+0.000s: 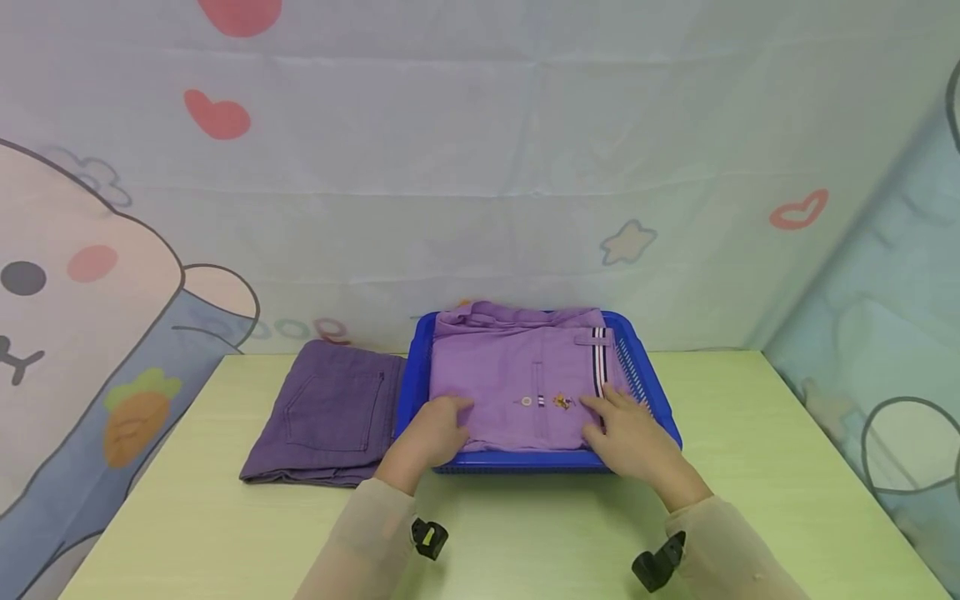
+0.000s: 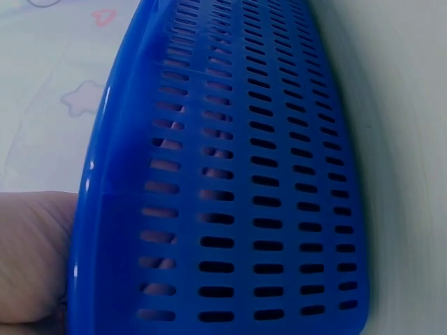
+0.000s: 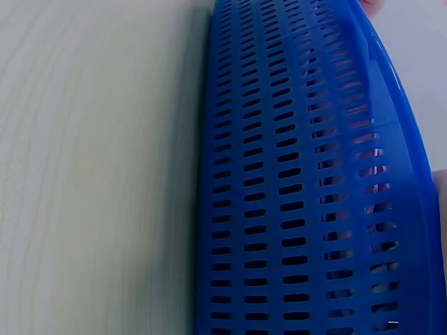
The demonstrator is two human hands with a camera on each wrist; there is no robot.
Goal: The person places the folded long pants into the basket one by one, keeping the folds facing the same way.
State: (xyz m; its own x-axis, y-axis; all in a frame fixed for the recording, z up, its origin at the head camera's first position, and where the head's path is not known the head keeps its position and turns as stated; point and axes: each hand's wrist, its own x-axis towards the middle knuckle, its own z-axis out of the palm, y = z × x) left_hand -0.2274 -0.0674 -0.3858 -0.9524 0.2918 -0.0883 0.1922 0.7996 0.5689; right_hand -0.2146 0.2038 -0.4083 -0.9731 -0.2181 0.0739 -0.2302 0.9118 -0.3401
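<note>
Touching lilac garment (image 1: pixel 487 367), fingers (image 1: pixel 601 407) parted

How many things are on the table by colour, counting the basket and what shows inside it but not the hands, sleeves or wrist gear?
Blue: 1, the basket
Light purple: 1, the folded garment in it; can't tell if more lies beneath
Dark purple: 1, the folded garment beside it
Total: 3 visible

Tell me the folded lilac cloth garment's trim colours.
The trim: dark navy and white stripes, clearest in head view.
</note>
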